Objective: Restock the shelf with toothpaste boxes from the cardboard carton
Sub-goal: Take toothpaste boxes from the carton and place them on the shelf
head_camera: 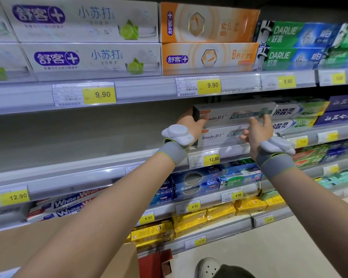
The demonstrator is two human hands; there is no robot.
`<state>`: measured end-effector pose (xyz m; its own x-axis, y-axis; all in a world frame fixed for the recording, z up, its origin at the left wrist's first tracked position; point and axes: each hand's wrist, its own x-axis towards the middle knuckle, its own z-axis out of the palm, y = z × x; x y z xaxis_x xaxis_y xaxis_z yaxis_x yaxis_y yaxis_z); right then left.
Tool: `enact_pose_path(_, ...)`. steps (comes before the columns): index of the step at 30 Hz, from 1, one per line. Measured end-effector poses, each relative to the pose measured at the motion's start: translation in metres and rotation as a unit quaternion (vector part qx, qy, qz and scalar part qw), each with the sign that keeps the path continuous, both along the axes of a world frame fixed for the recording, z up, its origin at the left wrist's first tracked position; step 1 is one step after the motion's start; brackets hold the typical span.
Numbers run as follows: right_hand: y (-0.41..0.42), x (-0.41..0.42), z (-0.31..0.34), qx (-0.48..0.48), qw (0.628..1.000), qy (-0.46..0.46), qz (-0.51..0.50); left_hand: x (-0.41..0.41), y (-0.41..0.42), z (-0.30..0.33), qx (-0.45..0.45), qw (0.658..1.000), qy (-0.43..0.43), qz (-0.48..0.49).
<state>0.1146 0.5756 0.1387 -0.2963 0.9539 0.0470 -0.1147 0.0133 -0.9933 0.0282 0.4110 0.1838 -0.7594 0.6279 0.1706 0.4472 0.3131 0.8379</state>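
A white Sawon toothpaste box (pixel 233 113) lies on top of a second Sawon box (pixel 219 136) on the second shelf (pixel 88 169). My left hand (pixel 191 122) grips the upper box at its left end. My right hand (pixel 255 130) touches the front of the two boxes near their middle, fingers spread. Part of the cardboard carton (pixel 127 257) shows at the bottom, below my left forearm. Both wrists carry grey bands with white trackers.
Left of the Sawon boxes the second shelf is bare back to the wall. Green and blue boxes (pixel 297 113) stand right of them. Full rows fill the shelf above (pixel 88 57) and those below (pixel 201 185). A shoe (pixel 208 266) is on the floor.
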Motion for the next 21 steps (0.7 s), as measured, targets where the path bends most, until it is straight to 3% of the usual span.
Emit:
enact_pose_path(6, -0.006, 0.001, 0.001, 0.024, 0.999, -0.034, -0.013, 0.002, -0.002, 0.0, 0.004, 0.999, -0.032, -0.002)
enact_pose_path(11, -0.042, 0.0, 0.001, 0.061, 0.997, -0.039, -0.008, 0.008, -0.018, -0.011, 0.003, 0.998, 0.045, 0.043)
enact_pose_path(16, -0.099, -0.006, -0.006, 0.105, 0.989, -0.068, 0.082, 0.006, -0.049, -0.024, 0.02, 0.996, 0.076, 0.039)
enact_pose_path(21, -0.168, -0.005, -0.016, 0.083, 0.974, -0.063, 0.203, 0.004, -0.103, -0.035, 0.049, 0.992, 0.111, 0.039)
